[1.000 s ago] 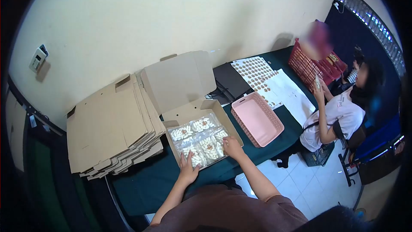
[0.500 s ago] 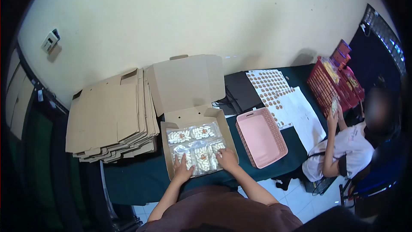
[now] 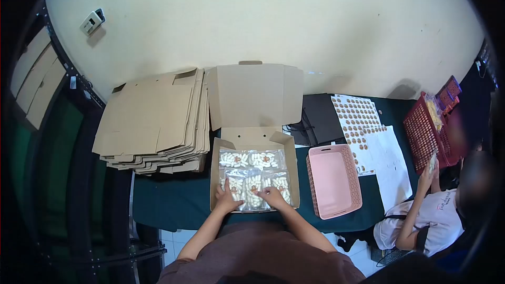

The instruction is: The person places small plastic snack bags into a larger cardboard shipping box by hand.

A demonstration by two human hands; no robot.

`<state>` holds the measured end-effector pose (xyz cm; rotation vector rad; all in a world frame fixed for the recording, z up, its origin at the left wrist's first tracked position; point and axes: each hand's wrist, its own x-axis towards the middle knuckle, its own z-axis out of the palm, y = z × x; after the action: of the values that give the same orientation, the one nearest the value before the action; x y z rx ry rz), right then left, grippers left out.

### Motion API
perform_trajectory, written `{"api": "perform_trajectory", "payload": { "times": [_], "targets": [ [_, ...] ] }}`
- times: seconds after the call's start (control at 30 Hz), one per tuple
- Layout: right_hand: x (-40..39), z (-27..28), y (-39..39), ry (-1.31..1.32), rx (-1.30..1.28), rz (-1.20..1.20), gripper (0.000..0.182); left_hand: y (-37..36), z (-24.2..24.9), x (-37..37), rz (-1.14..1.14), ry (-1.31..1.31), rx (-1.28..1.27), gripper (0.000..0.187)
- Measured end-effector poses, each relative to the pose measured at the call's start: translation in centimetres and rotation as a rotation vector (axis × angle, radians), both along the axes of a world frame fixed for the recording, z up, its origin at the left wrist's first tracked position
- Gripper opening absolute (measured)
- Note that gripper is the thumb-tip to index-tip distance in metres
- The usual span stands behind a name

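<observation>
An open cardboard box (image 3: 295, 179) lies in front of me, its lid (image 3: 255, 94) raised toward the wall. Clear plastic packets of short white pieces with round brown stickers fill it in two rows. My left hand (image 3: 226, 201) rests with spread fingers on the front-left packet (image 3: 236, 183). My right hand (image 3: 272, 197) is bent at the boundary of the front-middle packet (image 3: 253, 185) and the front-right packet (image 3: 282, 183). Its thumb and fingers close at the middle packet's edge; the fingertips are partly hidden.
Flattened cardboard boxes (image 3: 147, 115) are stacked at left. Right of the box stand a pink basket (image 3: 334, 179), a black folder (image 3: 323, 118), sticker sheets (image 3: 357, 115) and a red basket (image 3: 421, 131). A seated person (image 3: 431, 215) at far right holds a small packet (image 3: 433, 162).
The view has shifted, so the whole table appears farther right. My right hand has moved left across the packets, toward the middle one. My left hand stays on the front-left packet.
</observation>
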<state>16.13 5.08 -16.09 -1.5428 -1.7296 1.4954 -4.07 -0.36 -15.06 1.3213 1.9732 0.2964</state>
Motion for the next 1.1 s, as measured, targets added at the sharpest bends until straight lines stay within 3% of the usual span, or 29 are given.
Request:
{"api": "perform_trajectory", "payload": {
  "times": [0.07,0.13,0.27,0.4,0.67,0.73,0.77,0.8,0.87,0.9,1.0,1.1],
  "targets": [
    [0.3,-1.3,0.2,-0.052,0.012,-0.043,0.036,0.0,-0.2,0.0,0.000,0.006,0.006,0.121],
    [0.7,-1.8,0.4,0.277,-0.058,-0.419,0.032,0.0,0.2,0.2,-0.005,0.012,0.014,0.120],
    [1.8,-1.9,0.7,0.520,-0.164,-0.572,0.028,0.2,0.2,0.9,0.007,0.041,-0.022,0.119],
    [1.4,-1.2,0.4,0.363,-0.126,-0.464,0.025,0.0,0.2,1.6,-0.039,0.146,0.055,0.118],
    [1.6,-2.9,0.5,0.407,-0.084,-0.495,0.026,-0.6,1.2,1.1,0.004,0.151,0.016,0.110],
    [1.4,-1.0,0.2,0.402,-0.116,-0.493,0.026,-0.4,2.2,1.4,-0.004,0.257,0.019,0.110],
    [1.3,-1.3,0.2,0.392,-0.121,-0.491,0.024,-0.3,3.2,1.8,-0.010,0.329,0.024,0.097],
    [1.3,-1.8,0.3,0.383,-0.124,-0.489,0.023,-0.3,2.2,1.8,-0.008,0.327,0.018,0.097],
    [1.4,-2.3,0.4,0.404,-0.129,-0.483,0.023,-0.2,-0.3,1.5,-0.015,0.602,0.162,0.083],
    [1.3,-1.4,0.4,0.393,-0.127,-0.489,0.023,-0.1,1.6,1.6,-0.009,0.562,0.148,0.073],
    [1.3,-1.6,0.7,0.388,-0.108,-0.494,0.021,0.0,1.1,1.8,-0.032,0.628,0.102,0.074],
    [1.2,-1.5,0.5,0.382,-0.159,-0.492,0.020,0.2,2.9,2.0,0.018,0.486,0.004,0.072]
  ]
}}
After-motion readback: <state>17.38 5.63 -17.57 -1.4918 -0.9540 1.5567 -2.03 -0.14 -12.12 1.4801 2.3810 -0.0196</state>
